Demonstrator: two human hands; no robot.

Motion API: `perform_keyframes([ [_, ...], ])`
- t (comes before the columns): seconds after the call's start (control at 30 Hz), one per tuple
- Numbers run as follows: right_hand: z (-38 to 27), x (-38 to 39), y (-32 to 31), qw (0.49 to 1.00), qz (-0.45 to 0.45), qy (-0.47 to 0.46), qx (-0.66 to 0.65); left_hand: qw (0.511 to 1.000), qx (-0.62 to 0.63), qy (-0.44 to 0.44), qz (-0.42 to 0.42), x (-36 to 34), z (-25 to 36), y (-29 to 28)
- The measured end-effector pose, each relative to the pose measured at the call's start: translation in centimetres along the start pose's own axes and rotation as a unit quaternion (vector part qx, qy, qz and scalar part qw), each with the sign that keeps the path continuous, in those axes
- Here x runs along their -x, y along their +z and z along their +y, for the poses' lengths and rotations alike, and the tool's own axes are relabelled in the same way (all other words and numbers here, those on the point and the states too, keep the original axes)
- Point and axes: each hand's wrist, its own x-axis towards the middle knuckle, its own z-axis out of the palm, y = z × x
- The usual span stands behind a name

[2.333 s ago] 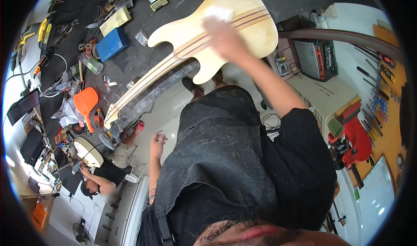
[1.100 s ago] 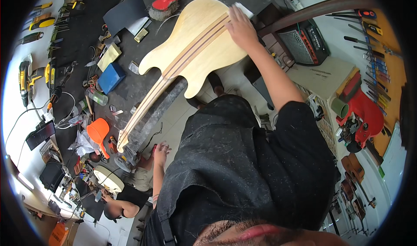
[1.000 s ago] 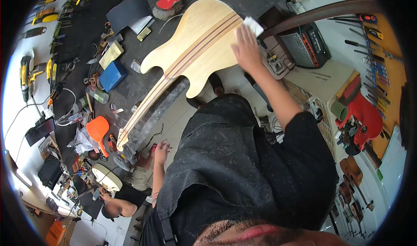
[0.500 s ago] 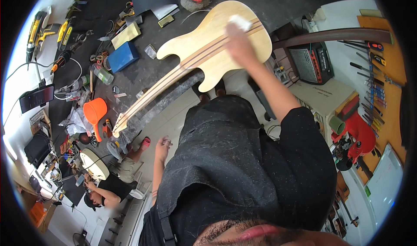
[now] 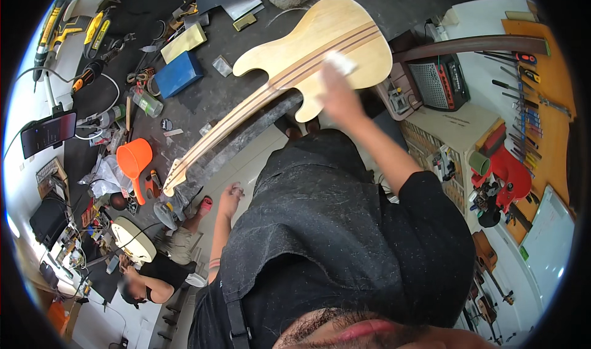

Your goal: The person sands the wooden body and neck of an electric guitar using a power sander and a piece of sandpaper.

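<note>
Right hand [image 5: 340, 96], grasping white pad [image 5: 340, 64], has shifted nearer the person across guitar body [image 5: 308, 35], apparently widening rubbing coverage; left hand [image 5: 231, 199] hangs loosely curled, apparently empty

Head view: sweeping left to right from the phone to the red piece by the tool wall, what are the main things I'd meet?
Phone → orange dipper → blue block → pale guitar body → grille-fronted box → red guitar-shaped piece.
</note>
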Motion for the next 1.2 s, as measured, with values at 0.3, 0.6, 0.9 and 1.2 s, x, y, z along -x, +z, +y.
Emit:
perform_keyframes([
  [0.3, -1.2, -2.7, 2.3, 0.996, 0.032, -0.018, 0.085, 0.904, -0.372, 0.056, -0.202, 1.3, 12.2, -4.5],
  [0.6, -6.9, -15.9, 6.0, 0.973, -0.057, -0.218, 0.042, 0.616, -0.371, 0.695, 0.012, 24.6, 46.8, -1.7],
  [0.9, -9.0, -18.3, 6.9, 0.945, -0.096, -0.312, -0.010, 0.660, -0.466, 0.586, 0.059, 24.7, 53.4, 7.4],
  [1.2, -5.9, -17.9, 5.1, 0.936, -0.121, -0.329, 0.035, 0.755, -0.474, 0.420, 0.170, 23.2, 60.4, 12.9],
])
